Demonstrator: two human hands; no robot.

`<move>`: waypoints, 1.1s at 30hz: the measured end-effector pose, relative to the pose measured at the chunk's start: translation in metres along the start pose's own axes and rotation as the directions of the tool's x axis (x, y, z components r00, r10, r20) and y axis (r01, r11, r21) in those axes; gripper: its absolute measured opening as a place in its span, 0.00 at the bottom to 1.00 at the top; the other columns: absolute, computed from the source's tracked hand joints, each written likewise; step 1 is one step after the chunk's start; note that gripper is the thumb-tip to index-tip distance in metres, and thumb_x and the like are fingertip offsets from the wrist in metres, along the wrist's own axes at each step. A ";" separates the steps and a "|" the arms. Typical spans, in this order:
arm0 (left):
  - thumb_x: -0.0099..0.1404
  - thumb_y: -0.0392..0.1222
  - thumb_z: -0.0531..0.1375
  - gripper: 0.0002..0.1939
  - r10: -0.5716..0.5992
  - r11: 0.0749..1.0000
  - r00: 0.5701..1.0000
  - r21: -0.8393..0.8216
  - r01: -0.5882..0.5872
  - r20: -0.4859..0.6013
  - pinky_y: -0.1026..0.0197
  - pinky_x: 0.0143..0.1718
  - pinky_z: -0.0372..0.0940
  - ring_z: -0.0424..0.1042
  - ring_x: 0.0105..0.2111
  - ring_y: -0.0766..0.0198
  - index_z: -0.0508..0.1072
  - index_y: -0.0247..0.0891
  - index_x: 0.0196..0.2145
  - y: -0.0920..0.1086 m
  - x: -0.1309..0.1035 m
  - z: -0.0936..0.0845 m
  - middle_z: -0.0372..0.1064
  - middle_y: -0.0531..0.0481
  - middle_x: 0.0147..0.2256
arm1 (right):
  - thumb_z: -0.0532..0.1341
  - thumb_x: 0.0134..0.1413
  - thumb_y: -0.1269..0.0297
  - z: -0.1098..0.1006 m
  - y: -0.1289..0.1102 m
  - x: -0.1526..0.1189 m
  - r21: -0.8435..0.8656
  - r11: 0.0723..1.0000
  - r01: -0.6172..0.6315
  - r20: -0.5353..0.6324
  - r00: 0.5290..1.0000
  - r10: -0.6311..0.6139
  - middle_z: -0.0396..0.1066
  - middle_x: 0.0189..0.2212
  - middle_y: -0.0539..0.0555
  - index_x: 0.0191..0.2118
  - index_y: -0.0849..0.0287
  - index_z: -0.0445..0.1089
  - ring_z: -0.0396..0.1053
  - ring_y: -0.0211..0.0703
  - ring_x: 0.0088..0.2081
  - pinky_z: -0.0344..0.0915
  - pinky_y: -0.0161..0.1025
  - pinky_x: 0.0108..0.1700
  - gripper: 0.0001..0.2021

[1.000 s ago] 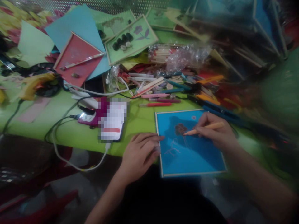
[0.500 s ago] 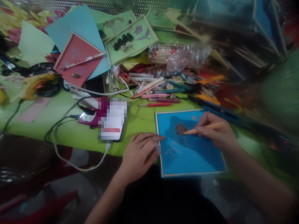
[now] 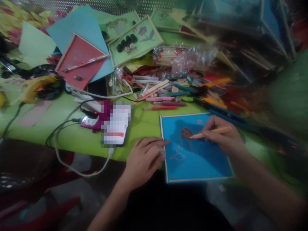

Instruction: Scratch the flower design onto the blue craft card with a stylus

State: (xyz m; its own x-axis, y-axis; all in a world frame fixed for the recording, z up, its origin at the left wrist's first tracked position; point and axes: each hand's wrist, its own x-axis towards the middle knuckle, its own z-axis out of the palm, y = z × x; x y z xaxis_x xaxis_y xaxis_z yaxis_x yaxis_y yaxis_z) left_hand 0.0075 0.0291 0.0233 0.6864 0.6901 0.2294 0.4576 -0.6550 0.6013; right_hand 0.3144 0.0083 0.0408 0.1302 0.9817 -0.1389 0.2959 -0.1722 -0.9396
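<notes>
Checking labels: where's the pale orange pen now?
Head view, right of centre: the pale orange pen is in the right hand, its tip at the flower drawing on the blue board.

On the green counter [image 3: 141, 117] are laid a framed blue board [image 3: 202, 165], a red marker [image 3: 163, 108] and a pink paper strip [image 3: 35, 113].

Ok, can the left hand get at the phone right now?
Probably yes: the left hand rests at the left edge of the blue board, near the phone, and only green tabletop shows between them. A white cable is plugged into the phone's near end.
</notes>
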 end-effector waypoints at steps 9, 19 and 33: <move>0.79 0.39 0.56 0.04 0.017 1.000 1.000 -0.018 -0.017 -0.003 0.50 0.52 0.62 0.76 0.55 0.56 0.69 0.44 0.42 -0.001 -0.001 0.000 0.81 0.54 0.57 | 0.71 0.53 0.57 0.001 -0.005 0.002 0.028 1.000 0.003 -0.012 1.000 -0.002 0.69 0.20 0.48 0.25 0.53 0.70 0.63 0.39 0.23 0.59 0.39 0.27 0.13; 0.79 0.39 0.55 0.05 0.015 1.000 1.000 -0.016 -0.015 0.004 0.49 0.52 0.62 0.77 0.55 0.56 0.69 0.44 0.42 -0.001 -0.001 0.001 0.80 0.53 0.57 | 0.71 0.53 0.61 -0.002 0.002 0.000 0.055 0.998 -0.025 0.008 1.000 0.024 0.71 0.22 0.49 0.27 0.54 0.71 0.66 0.41 0.25 0.61 0.39 0.29 0.10; 0.78 0.39 0.55 0.05 0.011 1.000 1.000 -0.007 -0.011 -0.008 0.50 0.52 0.62 0.77 0.55 0.57 0.70 0.44 0.41 -0.001 -0.001 0.000 0.81 0.54 0.56 | 0.71 0.54 0.63 -0.001 0.004 0.002 0.093 0.996 0.008 0.002 1.000 -0.008 0.70 0.20 0.48 0.26 0.52 0.71 0.64 0.40 0.24 0.59 0.39 0.27 0.10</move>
State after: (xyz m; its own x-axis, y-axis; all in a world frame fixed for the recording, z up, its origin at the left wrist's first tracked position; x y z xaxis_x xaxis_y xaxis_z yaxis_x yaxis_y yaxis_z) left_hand 0.0071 0.0290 0.0226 0.6866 0.6855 0.2424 0.4459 -0.6603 0.6043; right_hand 0.3169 0.0091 0.0372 0.1254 0.9833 -0.1319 0.2079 -0.1561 -0.9656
